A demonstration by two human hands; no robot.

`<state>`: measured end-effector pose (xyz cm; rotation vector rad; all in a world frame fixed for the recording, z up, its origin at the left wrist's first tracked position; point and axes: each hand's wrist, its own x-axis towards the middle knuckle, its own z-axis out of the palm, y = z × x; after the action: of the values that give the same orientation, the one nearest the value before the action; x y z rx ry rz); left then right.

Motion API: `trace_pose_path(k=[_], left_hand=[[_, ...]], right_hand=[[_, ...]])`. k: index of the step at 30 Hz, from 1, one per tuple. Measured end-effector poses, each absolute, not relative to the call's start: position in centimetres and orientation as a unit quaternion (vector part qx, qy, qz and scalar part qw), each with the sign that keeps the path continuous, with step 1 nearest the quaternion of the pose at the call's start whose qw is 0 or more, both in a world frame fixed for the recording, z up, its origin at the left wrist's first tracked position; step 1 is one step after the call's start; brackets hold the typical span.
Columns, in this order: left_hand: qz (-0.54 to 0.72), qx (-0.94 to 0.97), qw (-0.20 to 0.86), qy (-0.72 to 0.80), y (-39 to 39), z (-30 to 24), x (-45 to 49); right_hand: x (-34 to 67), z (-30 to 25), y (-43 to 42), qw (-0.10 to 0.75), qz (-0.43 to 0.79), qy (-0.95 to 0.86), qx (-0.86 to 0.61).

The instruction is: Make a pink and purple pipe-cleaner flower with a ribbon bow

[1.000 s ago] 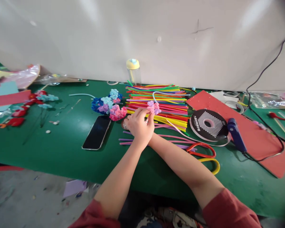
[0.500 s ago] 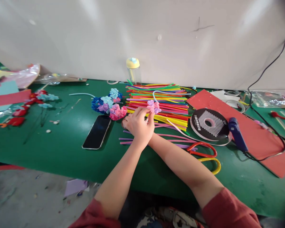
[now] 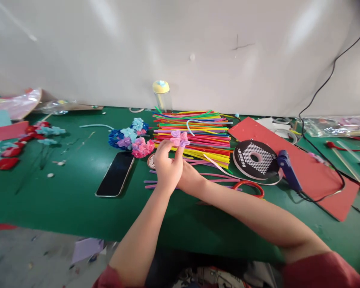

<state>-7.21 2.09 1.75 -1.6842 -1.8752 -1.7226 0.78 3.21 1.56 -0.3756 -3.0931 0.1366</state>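
Observation:
My left hand (image 3: 169, 163) is closed, pinching a small pink and purple pipe-cleaner flower (image 3: 180, 139) between thumb and fingertips. Right behind it lies my right hand (image 3: 189, 176), its fingers hidden by the left one, so I cannot see what they hold. Beyond the flower is a wide bundle of coloured pipe cleaners (image 3: 198, 128), with a bent pale blue pipe cleaner (image 3: 189, 126) on top. Left of my hands sits a cluster of blue, purple and pink pipe-cleaner flowers (image 3: 130, 136). A round beaded-looking object (image 3: 151, 161) shows partly beside my left hand.
A phone (image 3: 115, 175) lies to the left. Rightward are a ribbon spool (image 3: 255, 160), red-handled scissors (image 3: 259, 190), a blue corded tool (image 3: 289, 172) and a red board (image 3: 318, 184). A yellow-lidded bottle (image 3: 162, 96) stands by the wall; red flowers (image 3: 10, 154) lie far left.
The view has shifted a little. My right hand has drawn lower and to the right behind the left, and its forearm now covers the scissors' yellow handle. The flower stays pinched in my left hand.

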Motion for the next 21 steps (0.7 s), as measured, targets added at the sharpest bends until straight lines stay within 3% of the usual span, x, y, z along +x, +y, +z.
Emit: trace_pose_path(k=[6,11,13,15,18,21], left_hand=[[-0.545,-0.576,0.065,-0.605,2.0,1.7,-6.6],[-0.541,-0.609,0.041,-0.579,1.7,1.5,-5.3],[-0.544,-0.621,0.02,-0.564,1.5,1.4,-4.6],[-0.545,-0.637,0.012,-0.545,1.2,1.3,-3.9],[-0.539,-0.67,0.007,-0.51,0.7,1.1,-3.1],[-0.534,-0.693,-0.011,-0.484,0.4,1.1,-2.6]], right_hand=[[6.4,4.0,-1.1,-0.042,0.013,-0.993,-0.112],[11.5,10.0,-0.1,-0.082,0.309,-0.941,0.114],[13.1,11.5,1.2,-0.034,0.395,-0.908,0.133],[14.3,12.2,2.3,0.081,0.397,-0.914,0.031],[15.1,11.9,3.4,0.227,0.307,-0.918,-0.103],[14.9,11.0,4.1,0.285,0.218,-0.92,-0.155]])
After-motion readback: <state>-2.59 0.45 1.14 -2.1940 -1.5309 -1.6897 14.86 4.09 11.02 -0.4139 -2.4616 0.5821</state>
